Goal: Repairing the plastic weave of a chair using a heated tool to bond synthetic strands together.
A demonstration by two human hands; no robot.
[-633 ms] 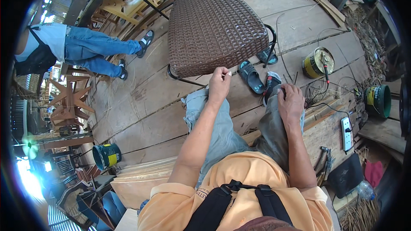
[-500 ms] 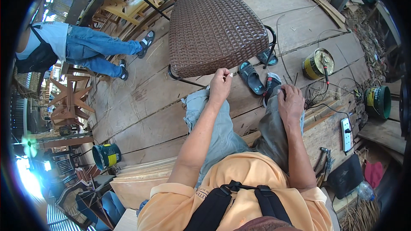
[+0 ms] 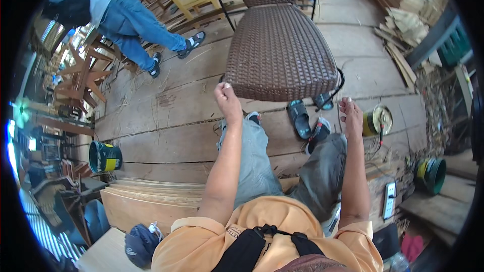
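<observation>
A brown woven chair seat on a black metal frame stands in front of me on the plank floor. My left hand is closed at the seat's front left corner, thumb up, gripping the woven edge. My right hand hovers just below the seat's front right corner with its fingers loosely curled, and nothing shows in it. The black frame tube runs just above that hand. My knees in grey trousers lie between my arms.
Dark sandals lie under the seat edge. A round tin sits right of my hand, a green tub further right, a green bucket left. A person in blue jeans stands far left. Planks are stacked near me.
My right hand has lifted off my knee and gone up toward the seat's right corner. My left hand stays at the front edge. The view has come closer to the chair.
</observation>
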